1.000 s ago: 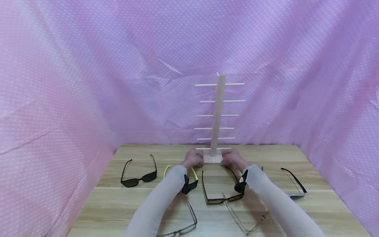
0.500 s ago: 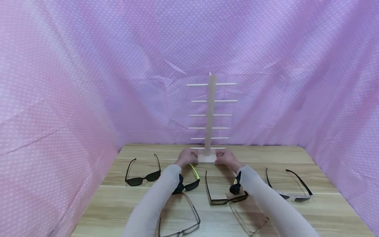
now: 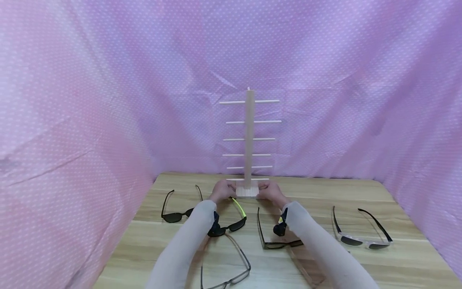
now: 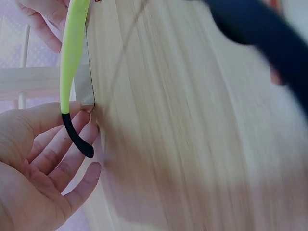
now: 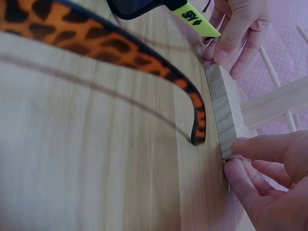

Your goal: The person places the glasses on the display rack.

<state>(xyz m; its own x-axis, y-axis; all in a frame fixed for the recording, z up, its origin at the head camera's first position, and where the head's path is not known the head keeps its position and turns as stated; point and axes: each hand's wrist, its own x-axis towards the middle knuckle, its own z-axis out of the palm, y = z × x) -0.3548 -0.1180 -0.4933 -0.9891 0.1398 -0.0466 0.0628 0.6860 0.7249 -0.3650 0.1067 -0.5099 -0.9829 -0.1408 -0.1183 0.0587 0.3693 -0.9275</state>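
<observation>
My left hand (image 3: 223, 190) and right hand (image 3: 271, 192) hold opposite sides of the pale wooden base (image 3: 247, 190) of an upright eyeglass display stand (image 3: 249, 140). Thin pegs stick out on both sides of its post, with nothing hung on them. In the left wrist view, the left hand (image 4: 43, 163) has its thumb on a base corner, the fingers lower down; a yellow-green temple arm (image 4: 73, 53) crosses close to the camera. From the right wrist, the right hand (image 5: 269, 178) pinches the near base corner between thumb and index finger.
Around my forearms on the wooden table lie black sunglasses (image 3: 173, 217), sunglasses with yellow-green arms (image 3: 238, 224), dark-framed glasses (image 3: 276, 245), thin-rimmed glasses (image 3: 240, 277), a partly hidden pale frame (image 3: 301, 267) and clear-framed sunglasses (image 3: 351, 241). A pink dotted curtain (image 3: 325, 128) hangs behind.
Both hands have slid the stand leftward across the table, keeping hold of its base. The head view has shifted, so the glasses and table appear farther right.
</observation>
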